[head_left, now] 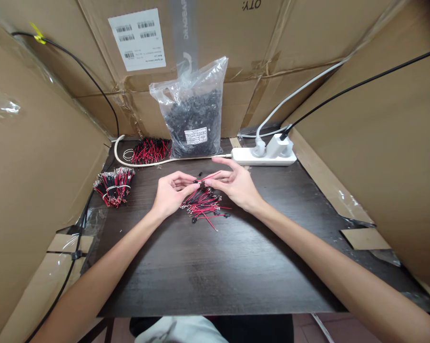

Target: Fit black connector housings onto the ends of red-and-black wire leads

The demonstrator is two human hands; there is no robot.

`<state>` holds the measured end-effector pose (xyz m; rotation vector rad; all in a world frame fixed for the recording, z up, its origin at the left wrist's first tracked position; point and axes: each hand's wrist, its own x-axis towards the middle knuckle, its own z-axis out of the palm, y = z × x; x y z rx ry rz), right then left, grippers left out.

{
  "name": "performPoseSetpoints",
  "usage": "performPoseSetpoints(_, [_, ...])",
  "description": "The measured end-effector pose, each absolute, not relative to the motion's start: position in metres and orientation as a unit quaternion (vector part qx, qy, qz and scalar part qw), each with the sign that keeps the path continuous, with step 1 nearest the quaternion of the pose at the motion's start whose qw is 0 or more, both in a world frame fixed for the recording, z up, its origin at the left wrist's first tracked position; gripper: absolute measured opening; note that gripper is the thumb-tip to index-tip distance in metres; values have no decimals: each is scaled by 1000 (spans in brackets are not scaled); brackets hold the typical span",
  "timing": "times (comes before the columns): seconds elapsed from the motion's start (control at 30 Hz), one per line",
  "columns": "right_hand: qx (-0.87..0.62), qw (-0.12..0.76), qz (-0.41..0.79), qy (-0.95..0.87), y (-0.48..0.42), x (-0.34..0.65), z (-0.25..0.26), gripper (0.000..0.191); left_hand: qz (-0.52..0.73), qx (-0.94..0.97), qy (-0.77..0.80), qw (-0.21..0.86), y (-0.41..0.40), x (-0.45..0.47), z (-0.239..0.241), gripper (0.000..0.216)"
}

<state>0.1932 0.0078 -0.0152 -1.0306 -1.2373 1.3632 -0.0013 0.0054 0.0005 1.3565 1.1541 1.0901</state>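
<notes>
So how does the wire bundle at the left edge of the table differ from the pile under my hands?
The wire bundle is cinched by a white band; the pile lies loose and splayed. The bundle looks thicker, the pile sparser. The bundle sits untouched, while the left hand and right hand pinch a single wire above the pile. Both are short red and black wires on the table.

Bare forearms lead to bare left hand (170, 193) and right hand (236, 186).

Thin red-and-black wire lead (206, 178), held roughly level. Loose pile of like red-and-black leads (201, 205) lies fanned just beneath it.
</notes>
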Motion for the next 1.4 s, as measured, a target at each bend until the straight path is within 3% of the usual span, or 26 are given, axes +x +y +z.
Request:
performPoseSetpoints(0.87, [-428,502,530,-533,7,191,-15,61,457,565,472,499,6,-1,-1,27])
performPoseSetpoints(1.4, [-422,500,542,-527,7,192,-14,60,454,572,475,491,5,0,1,28])
